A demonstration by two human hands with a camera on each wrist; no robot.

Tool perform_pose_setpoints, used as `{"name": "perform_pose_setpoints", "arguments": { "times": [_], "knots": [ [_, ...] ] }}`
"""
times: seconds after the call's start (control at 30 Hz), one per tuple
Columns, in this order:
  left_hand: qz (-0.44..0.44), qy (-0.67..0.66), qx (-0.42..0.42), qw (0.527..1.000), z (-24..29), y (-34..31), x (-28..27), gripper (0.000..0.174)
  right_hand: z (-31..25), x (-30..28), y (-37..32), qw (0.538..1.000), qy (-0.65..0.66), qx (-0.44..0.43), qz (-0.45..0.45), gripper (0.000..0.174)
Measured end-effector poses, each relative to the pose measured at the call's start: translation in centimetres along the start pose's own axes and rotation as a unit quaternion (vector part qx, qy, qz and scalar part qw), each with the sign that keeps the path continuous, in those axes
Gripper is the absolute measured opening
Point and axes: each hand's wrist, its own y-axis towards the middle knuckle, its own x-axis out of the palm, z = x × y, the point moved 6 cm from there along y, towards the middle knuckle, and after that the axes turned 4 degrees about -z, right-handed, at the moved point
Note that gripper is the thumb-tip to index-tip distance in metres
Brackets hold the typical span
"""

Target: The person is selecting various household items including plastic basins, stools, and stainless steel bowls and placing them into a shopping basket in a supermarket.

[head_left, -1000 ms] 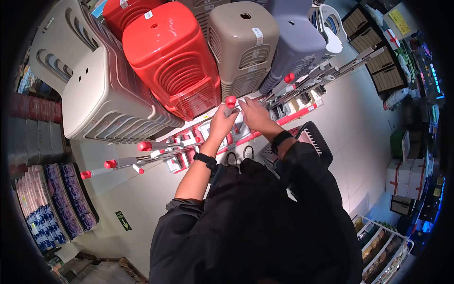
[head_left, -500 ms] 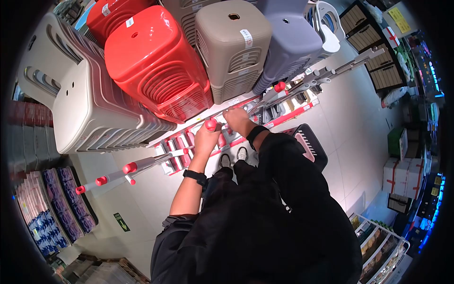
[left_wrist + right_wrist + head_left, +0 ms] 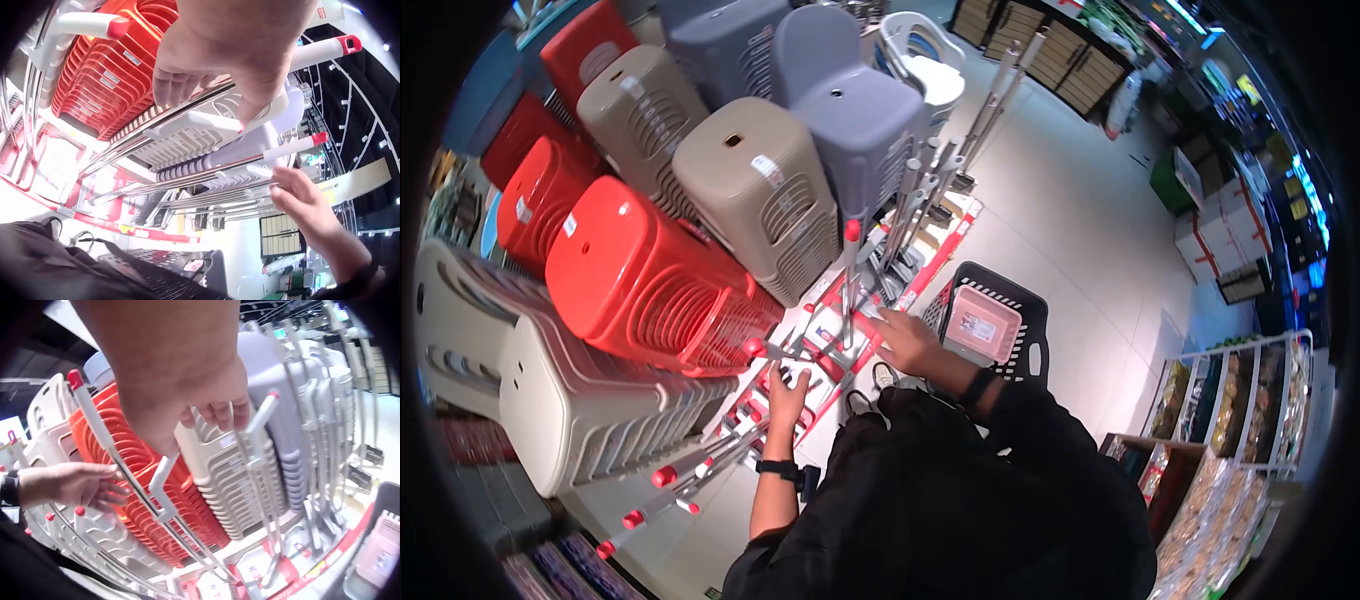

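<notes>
My left hand (image 3: 788,398) is beside the handle of a mop (image 3: 755,347) with a red end cap. Its fingers are spread and loosely bent, not closed round the pole. In the right wrist view that mop (image 3: 94,419) leans past the left hand's (image 3: 69,487) fingertips and has a white lever lower down. My right hand (image 3: 910,342) hovers by another red-capped mop (image 3: 852,232), thumb and fingers apart. In the left wrist view the right hand (image 3: 306,203) shows nothing in its grasp. The mop heads stand in a low red-and-white display.
Stacks of red stools (image 3: 615,260), taupe stools (image 3: 745,150) and grey chairs (image 3: 850,110) rise behind the mops. Beige chairs (image 3: 550,400) are at left, with more mops (image 3: 665,475) below. A black basket (image 3: 1035,300) holding a pink plastic container (image 3: 985,325) is at right.
The left hand gripped a red-capped mop handle in front of the body, the right hand close by; now its fingers have loosened and the hands are farther apart. The head view has turned rightward.
</notes>
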Motion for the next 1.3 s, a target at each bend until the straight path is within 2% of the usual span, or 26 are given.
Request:
{"name": "perform_pose_setpoints", "arguments": {
  "times": [0.07, 0.1, 0.13, 0.2, 0.23, 0.3, 0.33, 0.43, 0.47, 0.53, 0.57, 0.63, 0.67, 0.73, 0.8, 0.87, 0.9, 0.93, 1.0, 1.07, 1.13, 1.17, 1.3],
  "knots": [
    [-0.087, 0.014, -0.031, 0.996, -1.6, -0.6, 1.3, 0.079, 3.2, -2.4, -6.5, 0.989, 0.005, 0.147, -0.017, 0.054],
    [-0.131, 0.027, -0.038, 0.990, -0.9, -1.2, 2.2, 0.077, 4.3, -3.7, -10.1, 0.983, 0.001, 0.186, -0.001, 0.055],
    [-0.166, 0.025, -0.024, 0.986, -0.1, -1.7, 3.1, 0.074, 5.2, -4.9, -13.5, 0.975, -0.002, 0.222, 0.013, 0.055],
    [-0.211, 0.061, 0.021, 0.975, 4.1, -2.8, 4.9, 0.070, 5.7, -7.3, -19.2, 0.935, 0.079, 0.344, -0.011, 0.058],
    [-0.239, 0.039, 0.052, 0.969, 4.7, -2.8, 6.6, 0.064, 5.7, -7.6, -21.6, 0.932, 0.081, 0.352, -0.004, 0.058],
    [-0.300, 0.064, 0.103, 0.946, 8.2, -3.7, 9.5, 0.062, 5.7, -6.8, -26.6, 0.900, 0.051, 0.430, -0.051, 0.068],
    [-0.330, 0.076, 0.135, 0.931, 10.3, -4.5, 11.1, 0.062, 5.5, -6.2, -28.5, 0.897, 0.055, 0.436, -0.044, 0.068],
    [-0.439, 0.135, 0.210, 0.863, 15.9, -7.6, 15.7, 0.061, 4.7, -3.6, -32.0, 0.842, 0.162, 0.507, -0.085, 0.072],
    [-0.481, 0.133, 0.212, 0.840, 16.9, -8.6, 17.2, 0.061, 4.2, -4.0, -31.9, 0.840, 0.167, 0.510, -0.077, 0.072],
    [-0.515, 0.175, 0.305, 0.782, 18.8, -11.0, 20.0, 0.061, 3.4, -4.9, -31.4, 0.844, 0.121, 0.503, -0.143, 0.071],
    [-0.518, 0.181, 0.307, 0.777, 19.4, -11.8, 21.0, 0.061, 3.9, -4.3, -31.8, 0.859, 0.089, 0.489, -0.123, 0.068],
    [-0.611, 0.239, 0.254, 0.710, 19.5, -14.1, 23.4, 0.058, 3.8, -5.0, -31.7, 0.862, 0.097, 0.484, -0.115, 0.068],
    [-0.614, 0.244, 0.254, 0.707, 19.0, -14.6, 24.4, 0.058, 3.7, -5.2, -31.6, 0.867, 0.098, 0.475, -0.116, 0.069],
    [-0.642, 0.310, 0.257, 0.653, 17.7, -15.9, 26.5, 0.062, 4.6, -4.3, -32.0, 0.878, 0.095, 0.458, -0.105, 0.069],
    [-0.632, 0.323, 0.239, 0.663, 16.8, -16.3, 27.9, 0.056, 5.0, -3.8, -31.9, 0.890, 0.095, 0.436, -0.094, 0.070],
    [-0.559, 0.332, 0.367, 0.665, 16.4, -16.5, 29.8, 0.049, 5.0, -4.4, -31.4, 0.907, 0.107, 0.403, -0.063, 0.072],
    [-0.523, 0.294, 0.425, 0.677, 15.9, -16.8, 30.6, 0.040, 5.4, -4.2, -31.2, 0.910, 0.096, 0.397, -0.072, 0.071],
    [-0.522, 0.297, 0.423, 0.678, 16.3, -17.1, 30.9, 0.040, 5.7, -4.1, -30.9, 0.911, 0.099, 0.394, -0.073, 0.071],
    [-0.499, 0.412, 0.356, 0.674, 16.1, -17.3, 32.2, 0.033, 6.2, -4.5, -30.8, 0.925, 0.111, 0.359, -0.049, 0.071],
    [-0.490, 0.423, 0.354, 0.676, 16.1, -17.1, 32.6, 0.029, 7.3, -4.3, -31.3, 0.930, 0.120, 0.345, -0.047, 0.065],
    [-0.441, 0.421, 0.398, 0.685, 16.7, -17.2, 33.1, 0.028, 8.7, -4.7, -32.8, 0.943, 0.073, 0.324, -0.015, 0.056],
    [-0.428, 0.429, 0.397, 0.689, 16.7, -16.7, 33.2, 0.028, 9.6, -4.2, -33.6, 0.929, 0.049, 0.363, -0.050, 0.047],
    [-0.414, 0.470, 0.362, 0.691, 18.1, -16.0, 34.4, 0.028, 11.4, -4.8, -34.1, 0.926, 0.052, 0.373, -0.033, 0.042]
  ]
}}
